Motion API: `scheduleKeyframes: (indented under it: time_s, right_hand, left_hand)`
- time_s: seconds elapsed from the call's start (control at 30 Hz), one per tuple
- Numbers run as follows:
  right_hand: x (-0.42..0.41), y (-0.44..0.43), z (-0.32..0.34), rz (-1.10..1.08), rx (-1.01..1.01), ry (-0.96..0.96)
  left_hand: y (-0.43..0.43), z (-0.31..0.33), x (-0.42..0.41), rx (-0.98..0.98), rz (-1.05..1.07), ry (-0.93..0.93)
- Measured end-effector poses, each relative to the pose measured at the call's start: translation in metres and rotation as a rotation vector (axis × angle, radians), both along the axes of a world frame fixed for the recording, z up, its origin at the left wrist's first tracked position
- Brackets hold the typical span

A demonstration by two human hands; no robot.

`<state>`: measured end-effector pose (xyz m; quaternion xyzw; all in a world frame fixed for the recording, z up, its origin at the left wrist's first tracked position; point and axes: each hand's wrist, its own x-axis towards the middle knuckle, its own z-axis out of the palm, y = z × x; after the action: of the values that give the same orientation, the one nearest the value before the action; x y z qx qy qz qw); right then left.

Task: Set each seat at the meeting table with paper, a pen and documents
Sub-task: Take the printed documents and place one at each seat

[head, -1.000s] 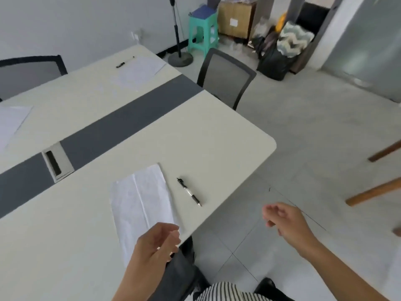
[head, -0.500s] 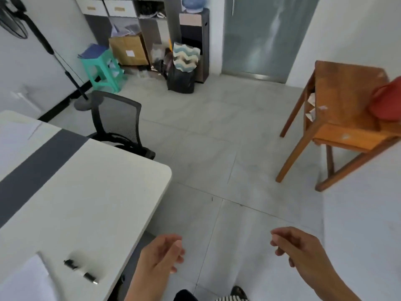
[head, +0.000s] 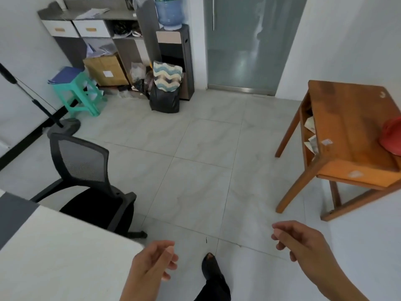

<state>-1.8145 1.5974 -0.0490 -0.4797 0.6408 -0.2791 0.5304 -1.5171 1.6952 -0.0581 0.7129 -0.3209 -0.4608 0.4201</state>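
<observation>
With my left hand [head: 152, 266] and right hand [head: 303, 248] hanging loosely curled and empty, and no paper showing on the surface [head: 54, 257] corner, I am expecting light, limp sheets, best pinched at 1 edge.

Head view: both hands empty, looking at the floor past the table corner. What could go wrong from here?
1. The left hand and right hand hold nothing, and the table corner by the black chair shows no paper or pen: that seat may get skipped.
2. The chair's base sticks out near the shoe: a possible trip.
</observation>
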Motion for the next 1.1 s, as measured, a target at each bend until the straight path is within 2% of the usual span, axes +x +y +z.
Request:
scheduleKeyframes:
  time_s: [0.27,0.43,0.63,0.77,0.93,1.1]
  right_hand:
    - [0.066,-0.17,0.03,-0.002,-0.047,-0.021]
    - [0.109,-0.277,0.015,0.02,0.02,-0.018]
    - [0.177,-0.445,0.004,0.147,-0.005,-0.028]
    - [0.243,-0.554,0.019,0.307,-0.025,-0.038]
    - [0.343,-0.664,0.04,0.548,-0.062,-0.035]
    - [0.45,-0.747,0.029,0.658,-0.068,-0.057]
  left_hand:
    - [-0.189,0.035,0.069,-0.064,-0.049,0.006]
    - [-0.293,0.04,0.107,-0.066,-0.035,0.041]
    - [-0.418,0.026,0.168,-0.038,0.118,0.037]
    - [-0.49,0.045,0.212,-0.082,0.228,0.021]
    - [-0.536,0.037,0.273,-0.087,0.448,0.011]
    - [-0.584,0.007,0.347,-0.038,0.592,0.042]
